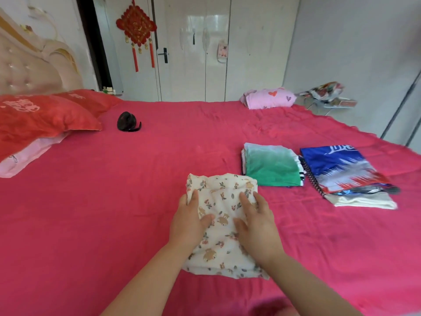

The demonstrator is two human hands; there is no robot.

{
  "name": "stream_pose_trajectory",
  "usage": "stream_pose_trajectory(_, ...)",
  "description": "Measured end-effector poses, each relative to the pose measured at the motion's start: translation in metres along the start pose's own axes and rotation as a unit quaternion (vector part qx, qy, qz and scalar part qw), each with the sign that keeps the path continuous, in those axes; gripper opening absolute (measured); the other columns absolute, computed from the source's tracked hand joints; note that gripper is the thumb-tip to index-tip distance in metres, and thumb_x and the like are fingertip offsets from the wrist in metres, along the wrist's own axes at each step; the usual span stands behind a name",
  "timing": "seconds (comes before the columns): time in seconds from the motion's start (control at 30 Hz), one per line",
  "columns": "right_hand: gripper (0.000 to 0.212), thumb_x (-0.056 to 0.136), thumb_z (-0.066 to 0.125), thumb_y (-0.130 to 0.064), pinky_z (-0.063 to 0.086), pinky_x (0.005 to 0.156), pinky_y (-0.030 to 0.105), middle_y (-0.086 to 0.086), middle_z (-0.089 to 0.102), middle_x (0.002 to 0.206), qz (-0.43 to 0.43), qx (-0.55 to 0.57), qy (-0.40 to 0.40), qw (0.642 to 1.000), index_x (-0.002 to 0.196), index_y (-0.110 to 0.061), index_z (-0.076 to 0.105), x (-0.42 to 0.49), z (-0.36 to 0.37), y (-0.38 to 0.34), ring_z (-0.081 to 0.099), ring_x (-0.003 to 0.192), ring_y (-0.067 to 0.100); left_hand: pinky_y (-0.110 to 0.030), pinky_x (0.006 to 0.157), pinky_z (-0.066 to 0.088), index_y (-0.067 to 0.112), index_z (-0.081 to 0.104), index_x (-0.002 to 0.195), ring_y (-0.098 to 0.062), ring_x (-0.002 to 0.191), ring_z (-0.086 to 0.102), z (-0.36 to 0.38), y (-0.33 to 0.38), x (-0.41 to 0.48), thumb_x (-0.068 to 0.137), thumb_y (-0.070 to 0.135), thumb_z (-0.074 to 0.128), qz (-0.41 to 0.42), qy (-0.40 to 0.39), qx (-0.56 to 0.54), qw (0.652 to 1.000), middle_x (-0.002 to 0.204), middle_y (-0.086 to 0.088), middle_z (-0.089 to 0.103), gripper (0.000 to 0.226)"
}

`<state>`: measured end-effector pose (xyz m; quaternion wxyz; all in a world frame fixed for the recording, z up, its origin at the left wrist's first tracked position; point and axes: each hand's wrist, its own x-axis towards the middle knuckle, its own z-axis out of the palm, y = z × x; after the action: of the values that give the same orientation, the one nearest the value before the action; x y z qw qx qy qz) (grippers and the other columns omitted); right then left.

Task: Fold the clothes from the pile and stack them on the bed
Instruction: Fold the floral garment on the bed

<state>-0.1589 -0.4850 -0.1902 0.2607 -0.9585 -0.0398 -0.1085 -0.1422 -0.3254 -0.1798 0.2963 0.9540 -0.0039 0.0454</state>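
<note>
Cream animal-and-flower print garment (222,226); green-fading-to-white stack (272,166); blue, white, red stack (344,172); pink-red bedsheet (114,201).

The bed (136,201), under a magenta-pink sheet, fills the view. At six o'clock, nearest the viewer, lies a cream floral garment (224,236), partly folded. At two o'clock sits a folded green stack (273,167). Just beside it, at three o'clock, is a blue, red and white stack (341,172) over pale cloth. A pink bundle with hearts (268,99) rests at one o'clock on the far edge. Red pillows (41,119) lie at ten o'clock, with a small black object (127,122) near them at eleven.
</note>
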Motion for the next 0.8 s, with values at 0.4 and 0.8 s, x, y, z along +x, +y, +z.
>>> stream_pose_trajectory(0.4,0.061,0.092,0.051,-0.025,0.021,0.112,0.032,0.017,0.012,0.151,0.056,-0.033,0.032,0.997,0.146,-0.021,0.023,0.131,-0.056,0.138,0.018,0.139,0.031,-0.031,0.105,0.033,0.016,0.009,0.15,-0.022,0.139,0.026,0.083,0.124,0.147,0.091,0.04,0.054,0.049,-0.02,-0.009,0.999,0.156,-0.006,0.005,0.078)
stream_pose_trajectory(0.8,0.056,0.094,0.039,-0.043,0.011,0.114,0.05,0.003,0.008,0.156,0.111,-0.176,-0.032,0.978,0.145,-0.034,0.018,0.355,-0.016,0.257,0.007,0.142,0.031,-0.05,0.114,0.013,0.034,0.011,0.147,-0.036,0.142,-0.004,0.202,0.165,0.372,0.095,0.038,0.047,0.018,-0.085,0.06,0.994,0.152,-0.003,-0.029,0.064)
